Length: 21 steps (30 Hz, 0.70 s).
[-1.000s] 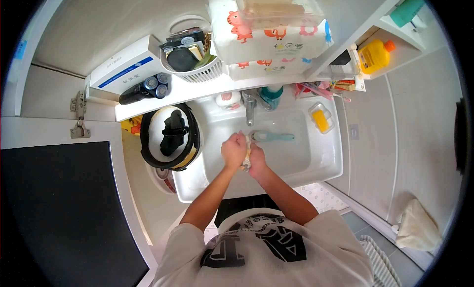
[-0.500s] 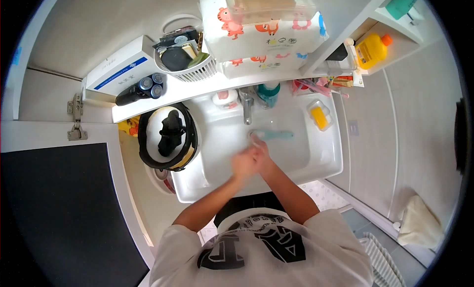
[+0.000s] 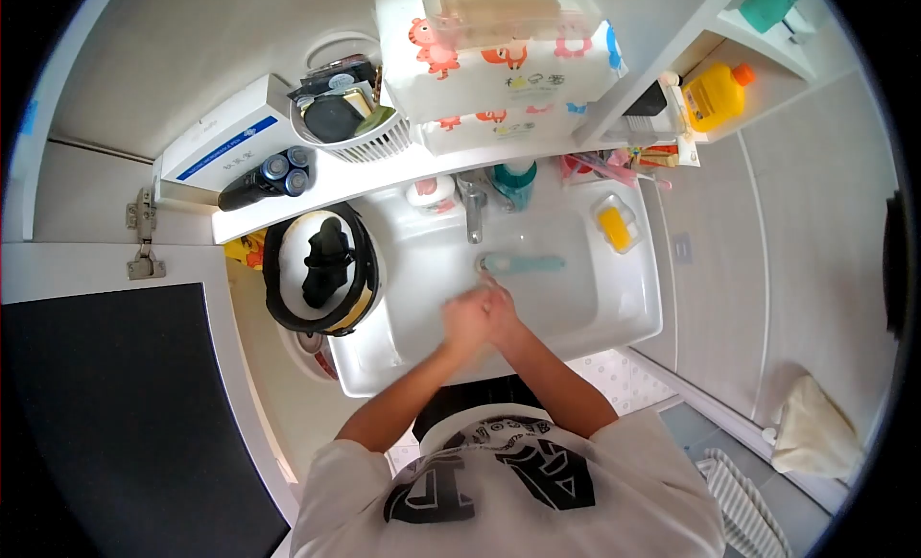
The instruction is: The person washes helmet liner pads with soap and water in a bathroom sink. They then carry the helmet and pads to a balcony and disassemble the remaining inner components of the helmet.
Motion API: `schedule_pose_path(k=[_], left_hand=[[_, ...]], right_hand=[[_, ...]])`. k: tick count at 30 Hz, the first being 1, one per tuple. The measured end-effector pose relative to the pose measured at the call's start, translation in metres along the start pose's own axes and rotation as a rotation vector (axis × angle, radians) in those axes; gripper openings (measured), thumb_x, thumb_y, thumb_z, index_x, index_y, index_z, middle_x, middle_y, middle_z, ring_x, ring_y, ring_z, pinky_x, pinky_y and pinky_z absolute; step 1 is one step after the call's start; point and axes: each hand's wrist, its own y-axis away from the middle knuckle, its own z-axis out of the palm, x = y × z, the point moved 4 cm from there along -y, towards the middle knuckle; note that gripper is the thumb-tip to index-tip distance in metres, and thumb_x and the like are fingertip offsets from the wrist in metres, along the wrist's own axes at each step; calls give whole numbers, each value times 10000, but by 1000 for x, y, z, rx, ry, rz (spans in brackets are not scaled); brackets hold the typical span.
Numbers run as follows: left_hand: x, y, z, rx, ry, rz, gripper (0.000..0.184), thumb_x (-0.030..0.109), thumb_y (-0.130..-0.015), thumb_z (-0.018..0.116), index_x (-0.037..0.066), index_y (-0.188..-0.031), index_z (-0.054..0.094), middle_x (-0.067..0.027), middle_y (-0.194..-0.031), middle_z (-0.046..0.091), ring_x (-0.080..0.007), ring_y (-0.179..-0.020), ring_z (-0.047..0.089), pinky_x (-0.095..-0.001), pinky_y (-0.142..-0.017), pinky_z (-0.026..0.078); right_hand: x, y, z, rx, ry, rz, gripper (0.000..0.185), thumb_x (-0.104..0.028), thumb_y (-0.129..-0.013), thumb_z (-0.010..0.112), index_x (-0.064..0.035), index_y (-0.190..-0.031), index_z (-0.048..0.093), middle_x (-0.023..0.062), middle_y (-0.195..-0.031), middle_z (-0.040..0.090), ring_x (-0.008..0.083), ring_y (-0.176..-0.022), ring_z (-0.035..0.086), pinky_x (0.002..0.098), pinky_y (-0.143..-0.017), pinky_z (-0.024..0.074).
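My left hand [image 3: 467,320] and my right hand [image 3: 500,313] are pressed together over the near part of the white sink [image 3: 422,261]. Both are closed and slightly blurred; what they hold, if anything, is hidden between them. Just beyond the fingers, a light-blue brush-like item [image 3: 523,262] lies in the basin. The metal faucet [image 3: 474,213] stands above it at the sink's back edge. To the left of my hands is a round black-rimmed container [image 3: 278,280] with a black cloth-like thing [image 3: 327,262] on top.
A pump bottle [image 3: 431,192] and a teal bottle [image 3: 515,182] flank the faucet. A yellow soap [image 3: 614,228] sits in a dish at right. Above runs a shelf [image 3: 336,184] with a basket [image 3: 374,143], shaver [image 3: 264,181] and tissue packs [image 3: 499,78]. An open cabinet door [image 3: 219,318] stands left.
A second ago my hands were slightly apart with a pale thing between them; now they are clasped together and that thing is out of sight. The view has shifted slightly.
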Motion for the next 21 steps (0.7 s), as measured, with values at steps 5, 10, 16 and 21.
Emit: schedule_pose_path(k=[5, 10, 16, 21], left_hand=[[-44, -41, -8, -5, 79, -308, 330, 287, -930, 641, 36, -716, 633, -152, -584, 577, -318, -501, 555, -395, -578, 507], [-106, -18, 49, -221, 1019, -702, 520, 531, -1008, 430, 136, -1316, 567, -50, -1178, 654, -167, -1022, 608, -326, -891, 478], [-60, 0, 35, -536, 1407, -867, 741, 710, -979, 289, 193, -1494, 417, -18, -1470, 491, -211, -1339, 472, -414, -1090, 371], [-43, 5, 29, -422, 1204, -790, 703, 669, -1009, 298, 155, -1469, 435, -21, -1416, 527, -182, -1275, 517, -354, -1034, 418]], right_hand=[[-81, 0, 39, 557, -692, 631, 301, -307, -1014, 528, -53, -1135, 634, 52, -1037, 666, 186, -919, 667, 356, -707, 530], [-73, -8, 34, 558, -416, 505, 301, -313, -1021, 497, -70, -1074, 666, 78, -1020, 682, 254, -865, 681, 391, -714, 522], [-74, -31, 0, 421, 830, 174, 318, -326, -1010, 505, -55, -1103, 643, 164, -1021, 646, 367, -890, 614, 437, -800, 469], [-89, -35, 0, 599, 885, -50, 361, -307, -1030, 479, -26, -1227, 590, 158, -1177, 600, 339, -1042, 577, 435, -923, 420]])
